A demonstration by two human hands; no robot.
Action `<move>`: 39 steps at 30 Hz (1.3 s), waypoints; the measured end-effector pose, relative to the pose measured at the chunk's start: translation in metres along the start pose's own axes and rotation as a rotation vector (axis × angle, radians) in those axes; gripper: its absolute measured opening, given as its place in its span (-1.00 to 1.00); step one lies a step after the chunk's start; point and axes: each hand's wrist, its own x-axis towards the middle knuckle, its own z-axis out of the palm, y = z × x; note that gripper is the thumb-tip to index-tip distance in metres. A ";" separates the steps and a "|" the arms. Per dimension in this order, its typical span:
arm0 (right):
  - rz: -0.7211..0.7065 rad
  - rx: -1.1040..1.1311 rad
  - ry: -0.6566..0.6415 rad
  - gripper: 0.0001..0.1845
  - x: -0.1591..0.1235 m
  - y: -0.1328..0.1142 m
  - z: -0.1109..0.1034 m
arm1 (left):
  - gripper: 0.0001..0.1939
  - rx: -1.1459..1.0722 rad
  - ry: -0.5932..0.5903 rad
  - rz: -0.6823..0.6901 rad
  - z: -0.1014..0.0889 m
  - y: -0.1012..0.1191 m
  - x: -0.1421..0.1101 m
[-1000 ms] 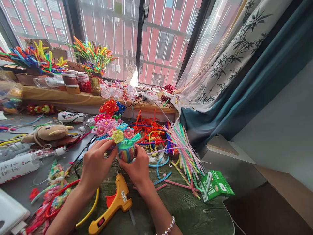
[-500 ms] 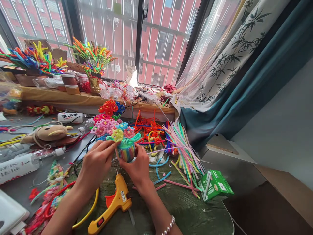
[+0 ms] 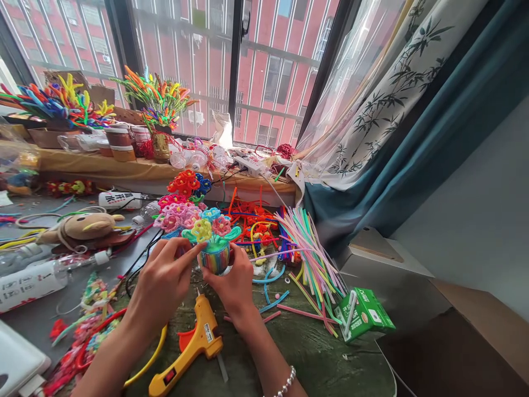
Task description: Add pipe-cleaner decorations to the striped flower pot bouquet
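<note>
I have the small striped pot gripped in my right hand, just beyond the yellow glue gun on the surface. Yellow, blue and pink fuzzy flowers (with green leaves either side) stand up out of it. My left hand is curled, index finger stretched to the pot's left rim; I cannot tell whether it pinches anything.

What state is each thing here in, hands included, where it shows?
Striped pot: upright, with flowers standing in it
Right hand: grip closed on the pot
Left hand: at the pot's rim, contact unclear
Yellow glue gun: lying on its side
Large labelled bottle: lying down, capped
Teal curtain: drawn aside
</note>
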 end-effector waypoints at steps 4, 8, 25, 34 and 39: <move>-0.001 0.001 0.002 -0.35 0.000 0.001 0.000 | -0.63 -0.003 0.006 -0.004 0.001 0.000 0.001; 0.005 -0.004 0.003 -0.35 0.000 0.001 0.000 | -0.63 -0.017 0.010 -0.010 0.004 0.001 0.002; 0.029 -0.002 -0.011 -0.31 0.000 0.004 0.001 | -0.60 -0.020 -0.042 -0.031 0.005 -0.001 -0.001; 0.022 -0.010 -0.008 -0.38 -0.001 0.007 0.002 | -0.57 0.048 -0.077 -0.023 0.007 0.000 -0.006; 0.070 -0.019 -0.030 -0.39 0.001 0.014 0.005 | -0.56 0.085 -0.045 -0.065 0.000 0.006 -0.016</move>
